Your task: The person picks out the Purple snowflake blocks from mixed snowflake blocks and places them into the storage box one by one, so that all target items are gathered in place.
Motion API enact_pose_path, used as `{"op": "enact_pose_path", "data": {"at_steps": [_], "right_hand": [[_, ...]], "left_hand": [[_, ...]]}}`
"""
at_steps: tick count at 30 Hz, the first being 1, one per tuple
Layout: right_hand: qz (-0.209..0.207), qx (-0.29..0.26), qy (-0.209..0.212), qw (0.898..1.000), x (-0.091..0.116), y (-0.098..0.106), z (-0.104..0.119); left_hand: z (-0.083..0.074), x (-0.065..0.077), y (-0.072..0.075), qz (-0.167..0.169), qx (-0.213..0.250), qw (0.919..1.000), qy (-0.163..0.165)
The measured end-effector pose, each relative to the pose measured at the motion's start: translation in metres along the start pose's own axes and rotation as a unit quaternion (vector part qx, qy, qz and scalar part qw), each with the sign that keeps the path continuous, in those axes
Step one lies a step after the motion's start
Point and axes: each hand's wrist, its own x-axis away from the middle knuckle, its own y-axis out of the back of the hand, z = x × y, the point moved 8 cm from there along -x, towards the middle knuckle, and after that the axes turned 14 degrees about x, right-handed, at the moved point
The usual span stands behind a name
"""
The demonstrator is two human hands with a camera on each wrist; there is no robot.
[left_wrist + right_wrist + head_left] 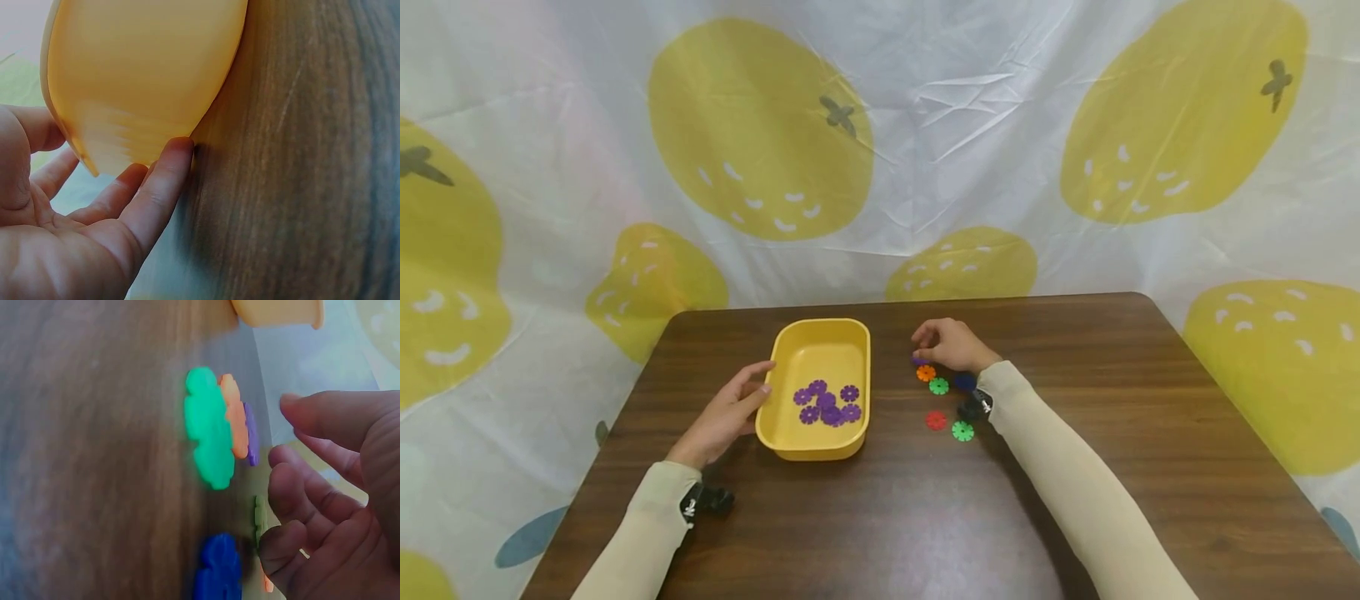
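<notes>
A yellow plastic basin point(816, 454) stands on the table, with several purple notched discs point(825, 402) lying on its floor. My left hand point(726, 417) holds the basin by its left side, the thumb at the rim and fingers against the outer wall point(144, 69). My right hand point(953, 343) hovers over a purple disc point(920, 362) on the table. In the right wrist view a gap shows between the thumb and the bent fingers point(287, 487), with nothing held. Near that purple disc point(251, 434) lie an orange disc point(233, 415) and a green disc point(209, 428).
Nearer the table's front are a red disc point(936, 420) and another green disc point(962, 431). A dark blue disc point(965, 382) lies beside the right wrist, partly covered. A fruit-patterned curtain point(970, 150) hangs behind the brown wooden table point(880, 533).
</notes>
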Motion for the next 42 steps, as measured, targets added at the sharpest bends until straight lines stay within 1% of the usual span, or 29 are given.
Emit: {"op": "enact_pose_path", "data": {"at_steps": [4, 9, 14, 20, 31, 42], "right_hand": [[0.021, 0.013, -0.008, 1.0, 0.003, -0.004, -0.003], [0.032, 0.031, -0.016, 0.999, 0.003, -0.007, -0.004], [0.043, 0.035, -0.022, 0.998, 0.001, -0.009, -0.006], [0.041, 0.026, -0.017, 0.999, 0.001, -0.009, -0.005], [0.021, 0.02, 0.011, 1.0, 0.001, -0.006, -0.002], [0.002, 0.008, 0.008, 1.0, 0.004, 0.001, 0.003]], "left_hand": [[0.001, 0.0, 0.0, -0.003, 0.001, 1.0, 0.002], [0.001, 0.0, 0.0, -0.004, 0.002, 1.0, 0.003], [-0.002, 0.0, 0.0, -0.006, -0.005, 1.0, 0.002], [-0.002, -0.001, 0.001, -0.006, -0.003, 1.0, 0.002], [-0.002, 0.0, 0.0, -0.005, -0.004, 1.0, 0.002], [-0.003, 0.002, 0.0, -0.009, -0.009, 0.9999, 0.004]]}}
